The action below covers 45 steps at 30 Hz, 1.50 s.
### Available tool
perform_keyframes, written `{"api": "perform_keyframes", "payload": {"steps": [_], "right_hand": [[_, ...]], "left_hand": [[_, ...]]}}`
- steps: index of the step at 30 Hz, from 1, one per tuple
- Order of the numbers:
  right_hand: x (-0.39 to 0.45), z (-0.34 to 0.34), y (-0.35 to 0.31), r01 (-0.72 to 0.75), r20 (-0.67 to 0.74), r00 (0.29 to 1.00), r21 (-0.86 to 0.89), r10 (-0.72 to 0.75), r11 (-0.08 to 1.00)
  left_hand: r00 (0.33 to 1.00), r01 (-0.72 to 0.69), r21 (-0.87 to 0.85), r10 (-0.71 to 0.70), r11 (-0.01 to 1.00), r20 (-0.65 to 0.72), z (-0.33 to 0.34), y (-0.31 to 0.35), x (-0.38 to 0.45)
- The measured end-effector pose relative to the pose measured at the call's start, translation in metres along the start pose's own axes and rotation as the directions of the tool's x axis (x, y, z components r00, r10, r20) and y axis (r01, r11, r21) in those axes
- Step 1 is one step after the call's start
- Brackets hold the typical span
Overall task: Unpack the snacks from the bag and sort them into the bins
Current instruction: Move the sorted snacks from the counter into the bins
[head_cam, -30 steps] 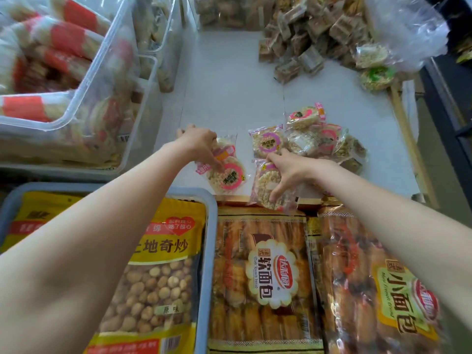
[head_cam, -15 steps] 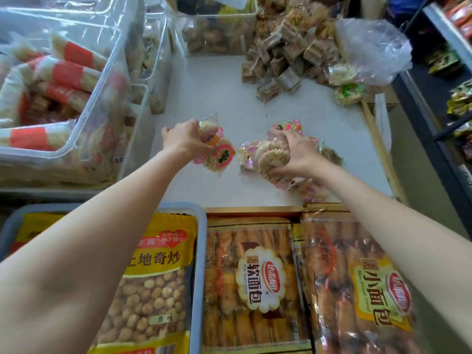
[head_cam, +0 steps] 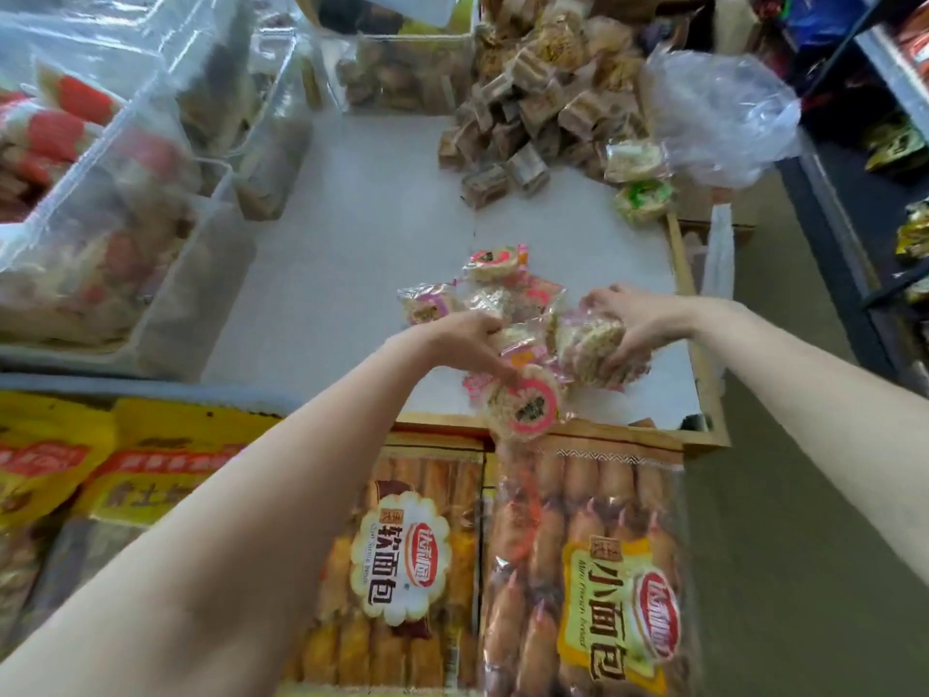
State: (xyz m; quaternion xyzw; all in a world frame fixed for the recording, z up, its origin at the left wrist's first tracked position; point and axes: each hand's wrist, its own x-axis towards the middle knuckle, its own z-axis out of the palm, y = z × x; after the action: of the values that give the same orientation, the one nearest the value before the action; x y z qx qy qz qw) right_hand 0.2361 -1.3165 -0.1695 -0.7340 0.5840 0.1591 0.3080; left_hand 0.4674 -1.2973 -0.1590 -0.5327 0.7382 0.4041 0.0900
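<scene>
White counter (head_cam: pixel 352 233); bread bag (head_cam: pixel 598 586) "小面包"

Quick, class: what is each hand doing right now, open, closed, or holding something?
Left hand: holds pink-labelled rice cracker packets.
Right hand: grips a stack of rice cracker packets.

Your left hand (head_cam: pixel 470 344) covers its own fingertips and part of the packet (head_cam: pixel 525 407) under it, so the exact grip is unclear. Your right hand (head_cam: pixel 631 321) hides the far side of the stack (head_cam: pixel 590 352) it holds; count unreadable. Left bins (head_cam: pixel 166 158) are motion-blurred, contents just red and white smears. Peanut bags (head_cam: pixel 151 475) are blurred and cut by the left edge. Both bread packs (head_cam: pixel 402 560) run off the bottom. Shelf (head_cam: pixel 900 158) goods at right: too small and cropped.
</scene>
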Motion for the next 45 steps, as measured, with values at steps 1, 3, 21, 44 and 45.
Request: {"api": "perform_keyframes", "payload": {"steps": [1,3,21,44,45], "right_hand": [[0.006,0.001,0.002,0.033,0.002,0.999,-0.034,-0.033,0.999],[0.016,0.003,0.006,0.091,0.026,0.996,-0.039,-0.09,0.995],[0.038,0.014,0.017,0.215,0.045,0.974,0.099,-0.22,0.972],[-0.035,0.025,0.009,0.014,-0.446,0.894,0.109,0.036,0.994],[-0.041,0.021,0.007,0.021,-0.465,0.884,0.12,0.037,0.993]], "left_hand": [[0.999,0.044,-0.05,-0.043,0.998,0.032,0.009,0.007,0.007],[0.988,0.133,-0.127,-0.122,0.983,0.095,0.024,0.016,0.016],[0.929,0.355,-0.165,-0.328,0.92,0.168,0.032,0.001,0.041],[0.852,0.021,-0.336,-0.193,0.941,-0.487,0.06,0.018,-0.006],[0.826,-0.023,-0.382,-0.198,0.924,-0.528,0.056,0.016,-0.013]]}}
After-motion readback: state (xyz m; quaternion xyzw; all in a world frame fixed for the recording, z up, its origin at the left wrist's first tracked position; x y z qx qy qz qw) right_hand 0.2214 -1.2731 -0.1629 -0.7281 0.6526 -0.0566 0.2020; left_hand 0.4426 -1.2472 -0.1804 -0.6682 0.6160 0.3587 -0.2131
